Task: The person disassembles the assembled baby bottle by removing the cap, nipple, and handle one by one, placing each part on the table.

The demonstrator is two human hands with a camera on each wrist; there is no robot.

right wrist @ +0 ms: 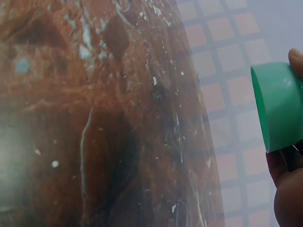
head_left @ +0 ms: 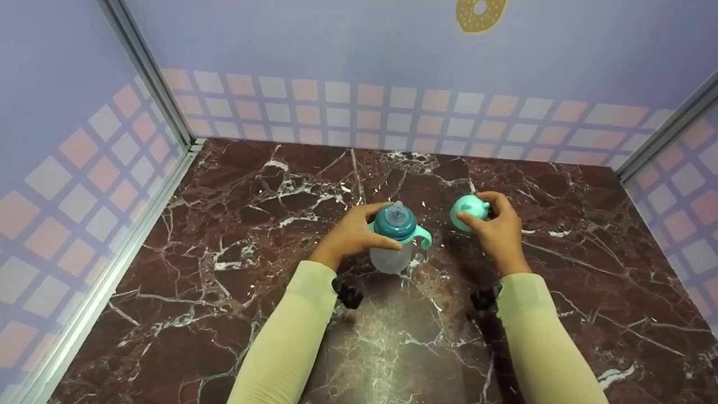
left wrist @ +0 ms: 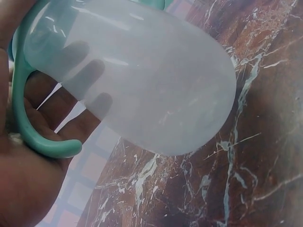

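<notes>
My left hand [head_left: 359, 230] grips a baby bottle [head_left: 391, 259] round its collar, thumb in front and fingers behind. The bottle has a clear body, a teal collar, a translucent teat [head_left: 397, 213] bare on top, and mint side handles [head_left: 423, 238]. In the left wrist view the see-through bottle body [left wrist: 156, 80] shows finger shadows, and one handle [left wrist: 52, 147] curves beside the palm. To the right, my right hand [head_left: 501, 230] pinches a mint dome-shaped cap [head_left: 470, 212] between thumb and fingers. The cap [right wrist: 281, 106] has its open rim facing left in the right wrist view.
Both hands are over a dark red, white-veined marble tabletop [head_left: 224, 314]. A lilac back wall [head_left: 336, 50] with pink and white squares stands behind it. Side panels with metal corner posts [head_left: 151, 73] bound the left and right.
</notes>
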